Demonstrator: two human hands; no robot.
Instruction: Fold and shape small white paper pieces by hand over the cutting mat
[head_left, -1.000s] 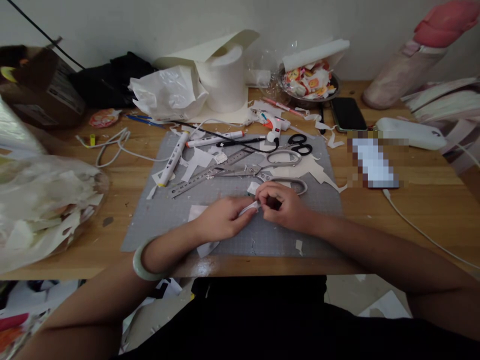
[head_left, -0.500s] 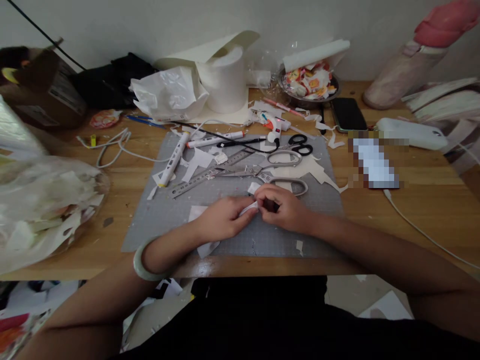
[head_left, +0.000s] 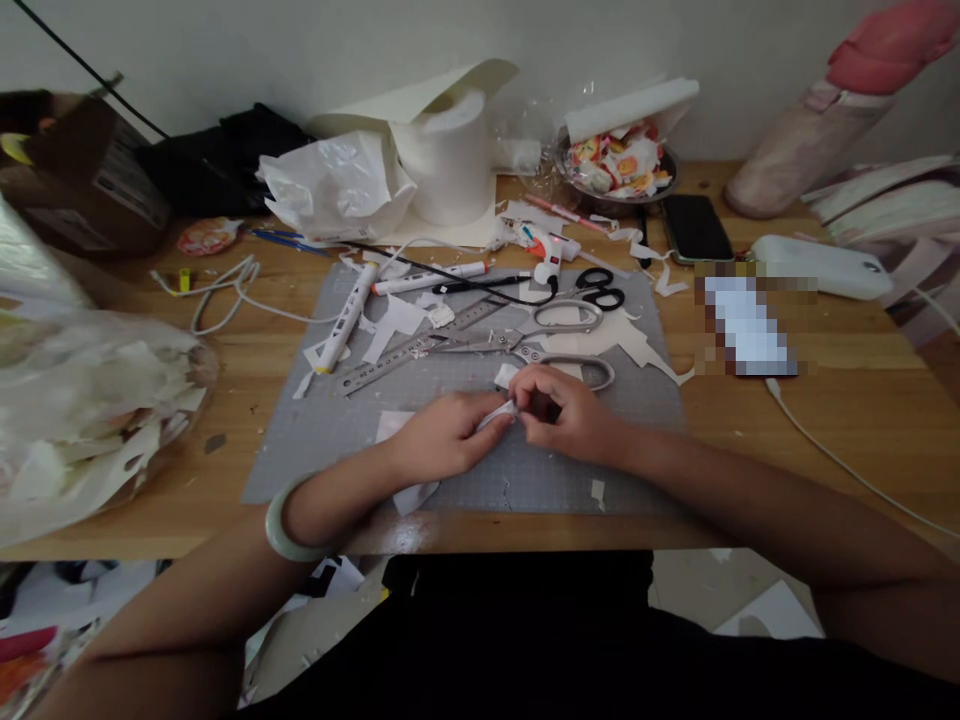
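My left hand [head_left: 439, 440] and my right hand [head_left: 566, 415] meet over the middle of a grey cutting mat [head_left: 315, 440]. Both pinch one small white paper piece [head_left: 501, 413] between thumbs and fingertips, just above the mat. A pale green bangle [head_left: 279, 520] sits on my left wrist. Large silver scissors [head_left: 555, 345] lie right behind my right hand. A steel ruler [head_left: 390, 362] lies beyond my left hand, with white paper scraps [head_left: 394, 325] around it.
Small black-handled scissors [head_left: 600, 288], a glue gun [head_left: 550, 255] and white pens [head_left: 346, 315] lie at the mat's far edge. Behind stand a paper roll [head_left: 448, 160], a bowl of wrappers [head_left: 619, 165], a phone [head_left: 694, 228]. A bag of scraps [head_left: 82, 410] fills the left.
Both hands stay in place on the paper piece; only the fingers of my right hand shift slightly around it.
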